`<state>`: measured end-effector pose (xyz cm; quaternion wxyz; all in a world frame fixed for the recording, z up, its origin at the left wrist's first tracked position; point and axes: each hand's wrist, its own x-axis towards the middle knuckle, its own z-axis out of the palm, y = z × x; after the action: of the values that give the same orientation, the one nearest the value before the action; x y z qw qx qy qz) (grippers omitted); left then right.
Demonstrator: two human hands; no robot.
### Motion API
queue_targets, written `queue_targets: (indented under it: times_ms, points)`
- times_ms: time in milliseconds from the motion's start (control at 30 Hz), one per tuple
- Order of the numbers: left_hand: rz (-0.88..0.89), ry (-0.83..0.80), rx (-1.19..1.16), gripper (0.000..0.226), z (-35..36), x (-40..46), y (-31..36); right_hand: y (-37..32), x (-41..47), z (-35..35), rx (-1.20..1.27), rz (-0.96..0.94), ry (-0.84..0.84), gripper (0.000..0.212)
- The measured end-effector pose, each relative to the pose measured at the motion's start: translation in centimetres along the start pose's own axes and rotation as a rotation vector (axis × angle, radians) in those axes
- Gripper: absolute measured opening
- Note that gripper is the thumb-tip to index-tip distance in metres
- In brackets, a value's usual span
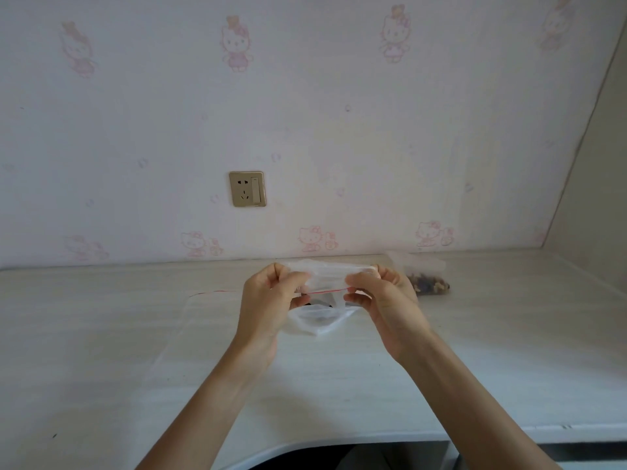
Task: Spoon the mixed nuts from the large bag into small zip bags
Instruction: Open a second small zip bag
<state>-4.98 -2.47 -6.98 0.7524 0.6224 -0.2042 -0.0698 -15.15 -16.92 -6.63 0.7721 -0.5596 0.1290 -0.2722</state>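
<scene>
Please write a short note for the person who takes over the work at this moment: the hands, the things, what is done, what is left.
Left hand and right hand: each has a pinching grip on the small zip bag, held above the desk.
Bag of mixed nuts: on the desk by the wall, behind the right hand.
Another clear bag with a red strip lies flat at the left.
No spoon in view.
Done: cannot tell.
Left: spoon nuts in, seal.

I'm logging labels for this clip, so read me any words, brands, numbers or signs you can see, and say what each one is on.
No readable text anywhere in the head view.
Small zip bag, held by left hand and right hand: red seal line only, no print.
Bag of mixed nuts: no label visible.
Wall socket: no markings legible.
Wallpaper: cartoon cat figures, no words.
</scene>
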Motion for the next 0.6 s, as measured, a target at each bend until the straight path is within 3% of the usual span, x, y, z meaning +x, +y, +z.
queue_targets:
  times_ms: [167,400,500,600]
  points:
    - [0.144,0.115,0.121,0.028,0.4,-0.3,-0.7,0.8,0.4,0.3,0.002,0.044,0.188,0.015]
    - [0.072,0.182,0.084,0.015,0.5,0.0,-1.5,0.9,0.9,0.7,-0.251,-0.041,0.235,0.012]
    - [0.057,0.203,0.106,0.004,-0.6,0.3,-1.9,0.5,0.9,-0.3,-0.286,-0.102,0.27,0.014]
    - [0.055,0.18,0.127,0.011,-1.2,0.2,-2.1,0.4,0.8,-0.8,-0.206,-0.059,0.28,0.013]
